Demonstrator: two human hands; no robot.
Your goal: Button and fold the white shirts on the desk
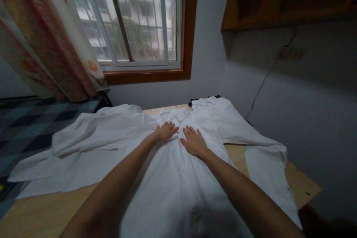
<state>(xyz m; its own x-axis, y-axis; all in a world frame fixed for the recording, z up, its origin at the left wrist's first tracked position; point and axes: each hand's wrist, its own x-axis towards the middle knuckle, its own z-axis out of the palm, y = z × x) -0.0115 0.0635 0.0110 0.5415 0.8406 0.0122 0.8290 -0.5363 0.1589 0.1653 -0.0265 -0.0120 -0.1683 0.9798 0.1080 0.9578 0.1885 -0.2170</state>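
Behind the tabletop [55, 208] stands a pale wall [208, 44], close along the far edge and the right side. A window [145, 22] in a brown wooden frame [191, 26] is set in it, and a patterned curtain [47, 41] hangs at its left, the lower end near a dark checked cloth [21, 130]. At upper right a wooden shelf [251, 18] juts out above a socket [296, 54], from which a thin cord [260, 86] runs down towards the tabletop. A black-and-white striped thing [190, 103] peeks out behind the white clothing [173, 178], mostly hidden.

The clothing covers much of the tabletop, its left part reaching over the checked cloth and its right part bent down near the right edge. Both forearms cross over it, hiding strips of fabric. Two collars show, one at the middle and one farther right; how many garments lie here cannot be told.

Counted: two hands, one window, one curtain, one shelf, one cord. The left hand [167, 131] and right hand [193, 141] lie flat below the middle collar, palms down, fingers extended, grasping nothing.
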